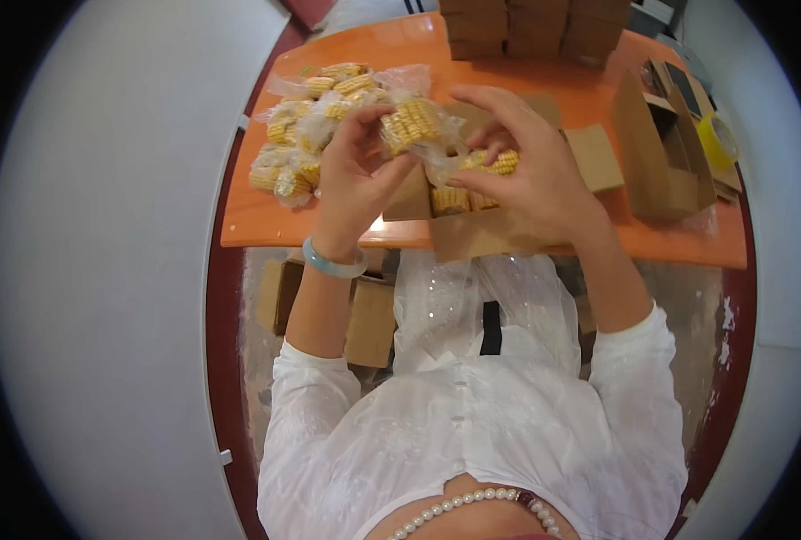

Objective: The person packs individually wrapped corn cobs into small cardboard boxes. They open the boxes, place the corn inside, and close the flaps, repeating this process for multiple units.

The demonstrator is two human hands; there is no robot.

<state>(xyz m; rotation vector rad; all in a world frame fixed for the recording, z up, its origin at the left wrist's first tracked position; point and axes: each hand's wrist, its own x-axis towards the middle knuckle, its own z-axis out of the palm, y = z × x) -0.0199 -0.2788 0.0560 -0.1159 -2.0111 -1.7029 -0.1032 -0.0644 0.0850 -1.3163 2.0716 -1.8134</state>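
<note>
My left hand (366, 162) grips a piece of corn cob (410, 126) wrapped in clear plastic, lifted above the table. To its right, my right hand (522, 148) has its thumb and fingers spread, beside the loose end of the wrap; whether a fingertip touches the plastic I cannot tell. Below both hands stands an open cardboard box (481, 233) with its flaps folded out. Several corn pieces (451, 201) lie inside it, partly hidden by my right hand. A pile of plastic-wrapped corn pieces (292, 181) covers the table's left side.
The orange table (366, 47) bears stacked cardboard boxes (535, 30) at its far edge. On the right, another open carton (664, 155) stands near a roll of yellow tape (718, 140). More cardboard (370, 324) lies below the table, and a pale wall (116, 236) rises at left.
</note>
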